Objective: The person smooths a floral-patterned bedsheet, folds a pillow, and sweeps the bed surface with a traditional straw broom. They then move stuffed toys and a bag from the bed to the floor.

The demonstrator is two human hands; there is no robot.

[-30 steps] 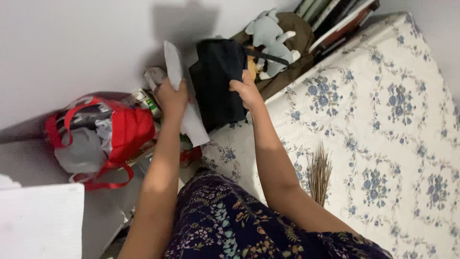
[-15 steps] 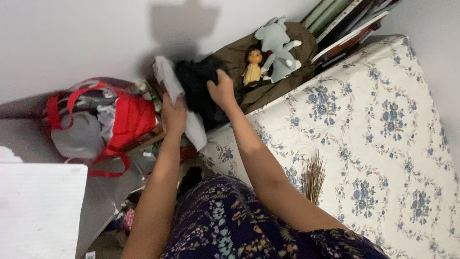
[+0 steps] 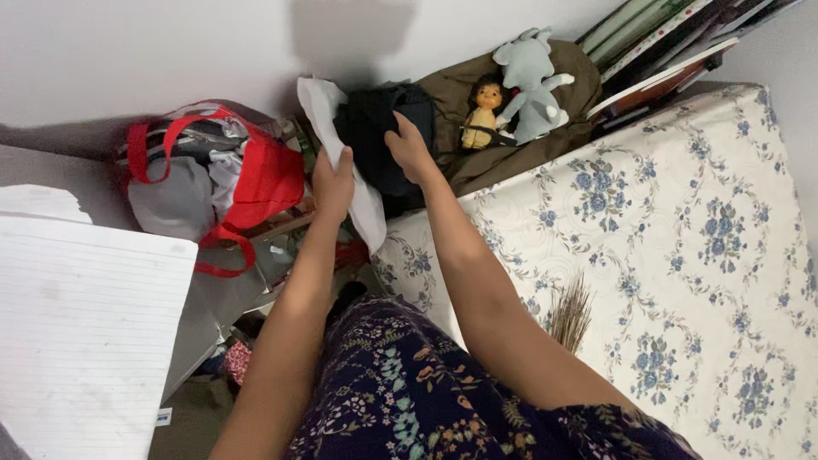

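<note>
Reaching forward from a dark floral garment (image 3: 409, 400), both arms extend toward the corner where the mattress (image 3: 665, 255) meets the wall. Compared with one second earlier, the black bag (image 3: 383, 136) is lower: it was raised clear of the brown cloth (image 3: 511, 145) and blocked the doll (image 3: 483, 115) from view; it now sits down against that cloth at the head of the mattress, and the doll shows in full beside the grey plush toy (image 3: 528, 85). By this evidence the bag is judged to be settled in its place, or very nearly so. The left hand (image 3: 334, 183) is clenched around the white sheet (image 3: 328, 128), which stands upright just left of the bag and hangs below the fist. The right hand (image 3: 409, 149) lies on the bag's front face with fingers curled into the fabric; a light grasp is judged likely, but whether the fingers pinch or only press cannot be told. The bag appears soft, matte black, slumped, with no rigid frame visible. Left of the sheet stands a red tote (image 3: 247, 183), stuffed with grey material. Beyond the toys, stacked books (image 3: 665, 51) lean against the wall.
</note>
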